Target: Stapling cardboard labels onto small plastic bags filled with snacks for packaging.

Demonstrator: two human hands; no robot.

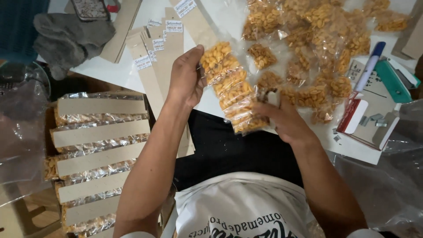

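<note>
Snack packets (232, 90), small clear bags of yellow-orange pieces, hang in a diagonal strip between your two hands, above the black cloth (220, 147) on your lap and just off the near edge of the white table (132, 72). Your left hand (187, 79) grips the upper end of the strip, thumb and fingers closed around the topmost packet. Your right hand (282, 117) is closed at the lower end of the strip and also clutches a small metal tool (268, 96); what kind of tool it is cannot be made out.

Just beyond the strip, a loose heap of more filled packets (321, 48) covers the table's far right part. Right of the heap lie a blue-capped marker (369, 67), a teal stapler (394, 79) and an open red-and-white box of staples (368, 121), close together.

Left of your left hand, long brown cardboard strips (161, 57) with small white labels fan across the table. Below them, to your left, finished strips of packets topped with cardboard (94, 154) are stacked in a row. A grey cloth (68, 37) sits at the far left corner, and crumpled clear plastic (20, 128) lies at the left edge.
</note>
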